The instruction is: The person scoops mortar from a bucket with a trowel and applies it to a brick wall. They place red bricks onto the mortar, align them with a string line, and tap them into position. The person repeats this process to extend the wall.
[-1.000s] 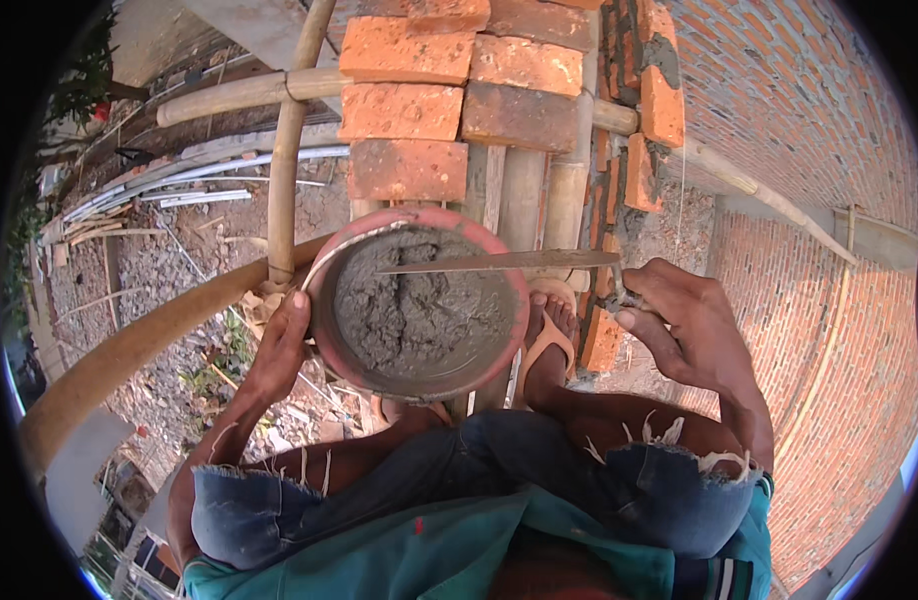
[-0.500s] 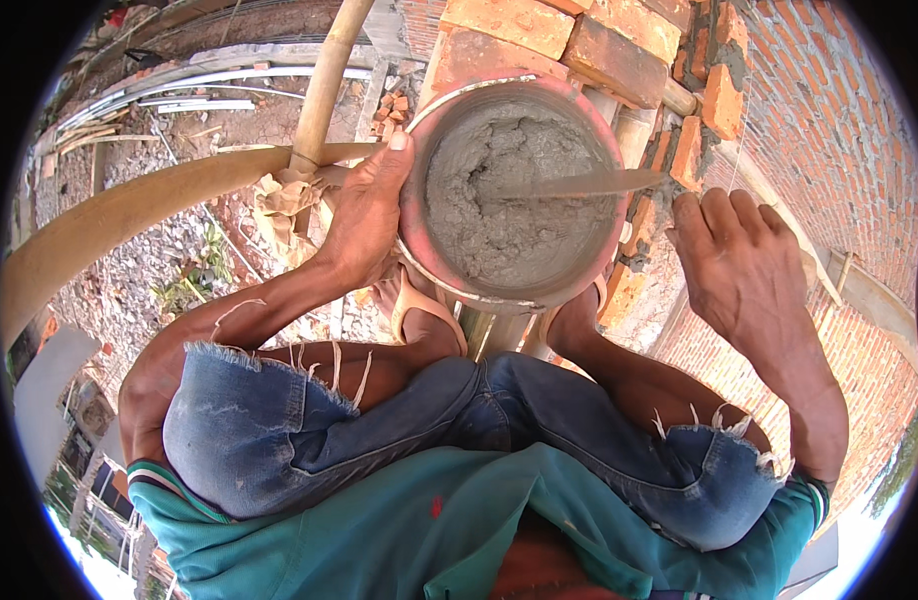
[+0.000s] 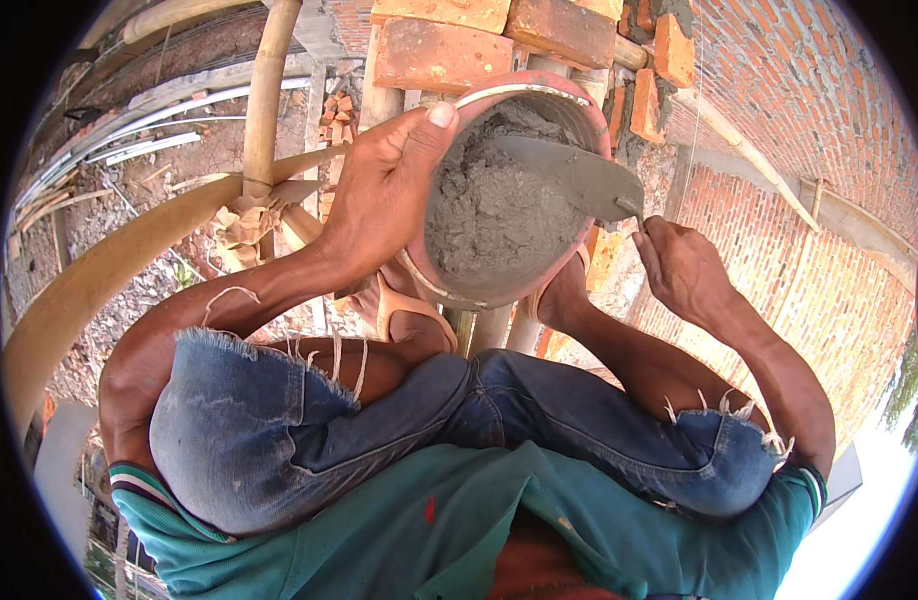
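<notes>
A round, pinkish-red bucket (image 3: 599, 128) stands tilted between my feet, holding wet grey mortar (image 3: 489, 220). My left hand (image 3: 394, 180) grips its left rim, thumb on top of the edge and fingers down the outside, partly hidden. On the right, my right hand (image 3: 687, 268) is closed round the handle of a trowel (image 3: 569, 175); the fingers cover most of the handle. The trowel's mortar-smeared blade reaches over the right rim, its tip in or against the mortar toward the far side.
Loose orange bricks (image 3: 444, 55) lie just beyond the bucket. A mortared brick course (image 3: 647, 105) runs at the right. Bamboo poles (image 3: 269, 100) cross at the left, above rubble-strewn ground far below. A brick wall (image 3: 839, 110) rises at the right.
The bucket has tipped, its far left rim raised by my left hand. My right hand has come nearer and left, and the trowel blade has turned from edge-on to showing its flat face.
</notes>
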`<state>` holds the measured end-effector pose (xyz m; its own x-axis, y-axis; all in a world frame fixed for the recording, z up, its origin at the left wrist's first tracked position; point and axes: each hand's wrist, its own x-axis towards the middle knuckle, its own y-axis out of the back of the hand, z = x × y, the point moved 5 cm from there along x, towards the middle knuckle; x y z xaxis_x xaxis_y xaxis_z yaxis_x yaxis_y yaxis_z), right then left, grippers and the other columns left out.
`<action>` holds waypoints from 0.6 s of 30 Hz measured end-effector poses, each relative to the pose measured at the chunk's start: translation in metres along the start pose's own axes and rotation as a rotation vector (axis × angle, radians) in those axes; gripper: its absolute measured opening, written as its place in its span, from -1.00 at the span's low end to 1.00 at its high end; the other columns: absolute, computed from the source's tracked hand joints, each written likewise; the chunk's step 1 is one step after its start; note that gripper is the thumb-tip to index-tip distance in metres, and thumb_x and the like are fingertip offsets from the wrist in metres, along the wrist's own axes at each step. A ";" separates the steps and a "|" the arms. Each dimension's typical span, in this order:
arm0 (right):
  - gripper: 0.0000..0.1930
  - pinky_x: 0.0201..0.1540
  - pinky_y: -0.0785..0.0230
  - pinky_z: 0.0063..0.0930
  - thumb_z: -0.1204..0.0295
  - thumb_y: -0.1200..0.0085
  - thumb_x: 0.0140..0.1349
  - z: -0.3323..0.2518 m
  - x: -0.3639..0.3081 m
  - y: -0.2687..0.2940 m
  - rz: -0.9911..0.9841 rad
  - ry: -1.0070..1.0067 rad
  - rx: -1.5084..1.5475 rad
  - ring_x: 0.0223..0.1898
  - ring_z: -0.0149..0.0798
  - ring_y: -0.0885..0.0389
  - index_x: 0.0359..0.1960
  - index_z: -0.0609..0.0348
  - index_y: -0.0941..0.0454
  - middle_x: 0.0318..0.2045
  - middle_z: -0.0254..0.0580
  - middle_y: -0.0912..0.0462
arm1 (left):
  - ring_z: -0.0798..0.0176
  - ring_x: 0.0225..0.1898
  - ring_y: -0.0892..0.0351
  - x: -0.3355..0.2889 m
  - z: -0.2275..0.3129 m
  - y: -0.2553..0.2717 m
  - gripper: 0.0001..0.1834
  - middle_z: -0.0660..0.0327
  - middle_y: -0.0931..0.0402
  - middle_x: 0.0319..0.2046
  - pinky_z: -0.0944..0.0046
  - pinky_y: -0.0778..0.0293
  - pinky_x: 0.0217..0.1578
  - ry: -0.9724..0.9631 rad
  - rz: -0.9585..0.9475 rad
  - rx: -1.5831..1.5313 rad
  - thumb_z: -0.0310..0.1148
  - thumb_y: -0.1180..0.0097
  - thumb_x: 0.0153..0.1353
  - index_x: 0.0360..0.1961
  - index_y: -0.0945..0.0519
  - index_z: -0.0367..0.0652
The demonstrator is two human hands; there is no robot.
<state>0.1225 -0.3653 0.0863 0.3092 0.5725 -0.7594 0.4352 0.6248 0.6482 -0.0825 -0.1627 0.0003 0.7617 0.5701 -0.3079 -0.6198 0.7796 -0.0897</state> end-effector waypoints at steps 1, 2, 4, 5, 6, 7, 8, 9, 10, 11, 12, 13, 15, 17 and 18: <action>-0.68 -0.27 -0.50 -0.10 0.28 0.04 0.52 -0.009 0.008 -0.017 -0.005 0.046 0.107 -0.28 0.07 -0.68 -0.10 0.40 -0.51 -0.36 0.16 -0.62 | 0.52 -0.33 -0.30 0.002 -0.001 -0.002 -0.43 0.42 -0.38 -0.43 0.39 -0.33 -0.28 0.003 0.037 -0.043 0.04 0.13 0.62 -0.01 -0.65 -0.33; -0.63 -0.41 -0.49 -0.07 0.27 0.10 0.56 -0.013 0.017 -0.033 -0.048 0.032 0.184 -0.38 0.11 -0.67 -0.23 0.41 -0.51 -0.48 0.13 -0.59 | 0.53 -0.42 -0.26 0.005 -0.002 -0.003 -0.41 0.43 -0.30 -0.53 0.37 -0.30 -0.39 0.000 0.081 -0.080 0.05 0.14 0.61 -0.05 -0.65 -0.35; -0.60 -0.42 -0.39 -0.11 0.24 0.16 0.62 -0.031 0.020 -0.056 0.002 0.173 0.461 -0.50 0.01 -0.58 -0.28 0.37 -0.47 -0.54 0.11 -0.54 | 0.47 -0.15 -0.37 0.005 -0.005 -0.005 -0.45 0.34 -0.50 -0.22 0.35 -0.35 -0.04 0.045 0.093 -0.113 0.01 0.12 0.62 0.08 -0.63 -0.33; -0.55 -0.49 -0.41 -0.20 0.16 0.19 0.64 -0.035 0.018 -0.058 -0.018 0.241 0.584 -0.60 -0.20 -0.53 -0.29 0.33 -0.47 -0.57 -0.05 -0.49 | 0.45 -0.07 -0.40 0.005 -0.006 -0.006 -0.45 0.31 -0.55 -0.12 0.34 -0.35 0.06 0.057 0.098 -0.121 0.00 0.12 0.62 0.11 -0.62 -0.33; -0.55 -0.48 -0.42 -0.22 0.17 0.20 0.64 -0.033 0.016 -0.066 -0.120 0.154 0.674 -0.61 -0.22 -0.52 -0.31 0.32 -0.47 -0.58 -0.08 -0.49 | 0.43 0.01 -0.43 0.004 -0.006 -0.006 -0.45 0.28 -0.60 -0.03 0.33 -0.36 0.16 0.069 0.103 -0.128 -0.01 0.12 0.62 0.15 -0.61 -0.34; -0.55 -0.47 -0.43 -0.25 0.19 0.21 0.64 -0.033 0.012 -0.072 -0.225 0.065 0.767 -0.62 -0.24 -0.51 -0.32 0.32 -0.48 -0.59 -0.11 -0.49 | 0.42 0.04 -0.43 0.002 -0.006 -0.006 -0.44 0.25 -0.60 -0.01 0.31 -0.34 0.19 0.074 0.103 -0.125 -0.01 0.12 0.62 0.17 -0.60 -0.35; -0.55 -0.47 -0.44 -0.27 0.21 0.22 0.64 -0.035 0.006 -0.072 -0.313 0.054 0.903 -0.62 -0.27 -0.49 -0.33 0.32 -0.48 -0.60 -0.13 -0.48 | 0.40 0.05 -0.43 0.000 -0.007 -0.005 -0.44 0.24 -0.59 0.01 0.31 -0.33 0.20 0.078 0.096 -0.114 -0.01 0.13 0.62 0.18 -0.59 -0.36; -0.55 -0.50 -0.43 -0.32 0.20 0.22 0.64 -0.032 0.002 -0.071 -0.356 -0.030 0.873 -0.63 -0.33 -0.48 -0.34 0.30 -0.49 -0.60 -0.18 -0.47 | 0.39 0.07 -0.43 -0.001 -0.007 -0.003 -0.43 0.22 -0.59 0.03 0.30 -0.33 0.22 0.081 0.088 -0.104 -0.01 0.13 0.62 0.19 -0.58 -0.36; -0.55 -0.53 -0.41 -0.37 0.19 0.22 0.64 -0.033 0.000 -0.067 -0.379 -0.035 0.884 -0.63 -0.39 -0.48 -0.34 0.28 -0.49 -0.60 -0.23 -0.47 | 0.39 0.07 -0.43 -0.003 -0.008 0.000 -0.42 0.21 -0.59 0.04 0.29 -0.32 0.22 0.080 0.076 -0.088 0.00 0.14 0.62 0.20 -0.57 -0.37; -0.55 -0.56 -0.40 -0.42 0.18 0.22 0.64 -0.037 0.000 -0.061 -0.374 0.024 0.933 -0.63 -0.45 -0.47 -0.35 0.25 -0.50 -0.60 -0.27 -0.46 | 0.38 0.07 -0.43 -0.003 -0.010 0.003 -0.41 0.20 -0.59 0.04 0.29 -0.32 0.22 0.082 0.073 -0.075 0.00 0.14 0.62 0.21 -0.56 -0.38; -0.55 -0.57 -0.39 -0.43 0.17 0.20 0.64 -0.035 -0.001 -0.059 -0.393 -0.041 0.886 -0.64 -0.44 -0.46 -0.35 0.25 -0.50 -0.60 -0.28 -0.46 | 0.37 0.08 -0.44 -0.003 -0.013 0.007 -0.40 0.19 -0.58 0.05 0.28 -0.32 0.23 0.083 0.070 -0.061 0.01 0.15 0.62 0.23 -0.55 -0.39; -0.56 -0.59 -0.38 -0.45 0.17 0.19 0.63 -0.035 0.001 -0.055 -0.383 -0.041 0.880 -0.65 -0.44 -0.45 -0.34 0.25 -0.51 -0.60 -0.28 -0.46 | 0.36 0.08 -0.44 -0.002 -0.016 0.011 -0.39 0.18 -0.58 0.05 0.28 -0.32 0.23 0.088 0.074 -0.047 0.01 0.16 0.62 0.24 -0.54 -0.40; -0.56 -0.61 -0.36 -0.46 0.16 0.17 0.63 -0.034 0.003 -0.048 -0.367 -0.017 0.868 -0.66 -0.43 -0.45 -0.34 0.24 -0.51 -0.61 -0.28 -0.46 | 0.34 0.08 -0.46 0.001 -0.025 0.022 -0.38 0.14 -0.59 0.06 0.26 -0.34 0.23 0.083 0.101 -0.047 0.01 0.16 0.62 0.24 -0.53 -0.41; -0.55 -0.60 -0.37 -0.46 0.14 0.14 0.62 -0.029 0.003 -0.042 -0.360 -0.025 0.820 -0.66 -0.43 -0.46 -0.35 0.24 -0.52 -0.61 -0.28 -0.47 | 0.32 0.07 -0.49 0.004 -0.034 0.033 -0.38 0.11 -0.59 0.08 0.25 -0.38 0.20 0.065 0.141 -0.073 0.00 0.16 0.62 0.24 -0.52 -0.43; -0.55 -0.60 -0.36 -0.46 0.15 0.14 0.62 -0.029 0.002 -0.037 -0.372 0.052 0.852 -0.66 -0.43 -0.46 -0.35 0.24 -0.53 -0.61 -0.29 -0.47 | 0.30 0.07 -0.51 0.003 -0.042 0.039 -0.39 0.09 -0.59 0.08 0.24 -0.40 0.19 0.106 0.182 -0.153 0.00 0.15 0.62 0.24 -0.53 -0.42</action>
<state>0.0820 -0.3719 0.0621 -0.0038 0.4497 -0.8932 0.9789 0.1843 0.0886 -0.1124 -0.1420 -0.0440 0.6161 0.6607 -0.4287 -0.7722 0.6139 -0.1637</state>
